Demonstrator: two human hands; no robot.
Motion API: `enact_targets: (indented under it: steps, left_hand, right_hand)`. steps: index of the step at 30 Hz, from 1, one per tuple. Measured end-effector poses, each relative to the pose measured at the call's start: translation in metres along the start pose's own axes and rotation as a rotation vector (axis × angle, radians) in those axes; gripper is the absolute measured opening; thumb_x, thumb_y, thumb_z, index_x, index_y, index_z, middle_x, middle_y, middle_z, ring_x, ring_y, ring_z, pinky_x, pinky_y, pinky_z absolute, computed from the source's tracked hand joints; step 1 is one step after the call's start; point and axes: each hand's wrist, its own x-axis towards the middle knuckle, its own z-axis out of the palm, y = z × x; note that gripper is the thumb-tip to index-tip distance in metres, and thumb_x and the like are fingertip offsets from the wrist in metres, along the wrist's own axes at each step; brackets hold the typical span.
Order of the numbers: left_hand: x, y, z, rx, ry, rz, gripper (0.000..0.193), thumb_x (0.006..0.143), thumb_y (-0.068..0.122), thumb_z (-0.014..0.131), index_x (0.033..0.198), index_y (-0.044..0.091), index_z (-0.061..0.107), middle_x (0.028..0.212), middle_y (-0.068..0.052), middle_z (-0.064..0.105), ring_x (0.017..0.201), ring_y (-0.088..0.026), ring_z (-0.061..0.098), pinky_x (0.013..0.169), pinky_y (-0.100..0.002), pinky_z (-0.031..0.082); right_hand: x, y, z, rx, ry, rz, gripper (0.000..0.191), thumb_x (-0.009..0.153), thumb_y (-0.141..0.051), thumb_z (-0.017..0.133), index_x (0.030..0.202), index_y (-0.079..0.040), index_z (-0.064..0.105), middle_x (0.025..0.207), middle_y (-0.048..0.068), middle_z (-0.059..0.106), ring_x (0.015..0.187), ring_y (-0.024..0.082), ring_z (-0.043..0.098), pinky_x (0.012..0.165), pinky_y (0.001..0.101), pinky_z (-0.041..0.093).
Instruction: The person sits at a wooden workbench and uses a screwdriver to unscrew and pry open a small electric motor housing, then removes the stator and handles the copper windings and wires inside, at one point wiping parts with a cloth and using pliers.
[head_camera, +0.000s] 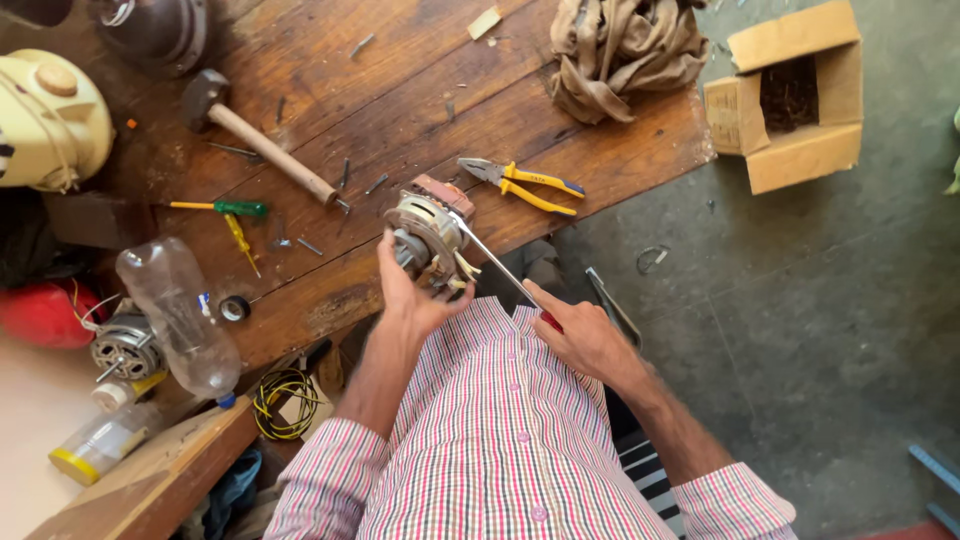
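My left hand (412, 290) grips a small electric motor (427, 232) with metal casing and a brown part on top, held just past the near edge of the wooden workbench (400, 90). My right hand (580, 338) holds a long screwdriver (495, 262) by its red handle. Its metal shaft runs up and left, and the tip touches the motor. Yellow-handled pliers (525, 184) lie on the bench just beyond the motor.
On the bench lie a wooden-handled hammer (262, 140), two small screwdrivers (232, 222), scattered nails, a tape roll (234, 308) and a brown cloth (622, 48). A clear plastic bottle (180, 315), another motor (125, 345) and a cream appliance (48, 118) sit left. An open cardboard box (792, 95) stands on the floor.
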Motion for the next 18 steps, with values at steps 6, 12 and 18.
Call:
enact_targets:
  steps: [6,12,18]
  left_hand:
    - [-0.015,-0.009,-0.033,1.119,0.16,1.199,0.128,0.073,0.068,0.085,0.159,0.011,0.01,0.157,-0.035,0.02,0.146,-0.049,0.021,0.112,-0.071,0.026]
    - [0.005,0.019,-0.005,1.51,0.147,1.189,0.123,0.065,0.069,0.086,0.158,0.015,0.026,0.151,-0.026,0.039,0.139,-0.045,0.042,0.107,-0.061,0.04]
    - [-0.019,0.031,0.007,1.452,0.114,1.176,0.123,0.061,0.065,0.088,0.155,0.01,0.029,0.144,-0.026,0.049,0.126,-0.045,0.057,0.1,-0.054,0.05]
  right_hand:
    - [-0.002,-0.003,0.002,-0.061,0.143,-0.105,0.056,0.096,-0.029,0.059,0.149,-0.015,0.049,0.072,0.025,0.069,0.064,0.041,0.069,0.065,0.0508,0.055]
    - [-0.005,-0.008,0.006,-0.058,0.184,-0.106,0.055,0.096,-0.028,0.06,0.148,-0.014,0.051,0.074,0.025,0.069,0.067,0.042,0.069,0.066,0.0507,0.056]
    - [-0.004,-0.014,0.014,-0.017,0.234,-0.122,0.057,0.094,-0.03,0.062,0.148,-0.015,0.051,0.081,0.027,0.069,0.071,0.044,0.069,0.068,0.0516,0.056]
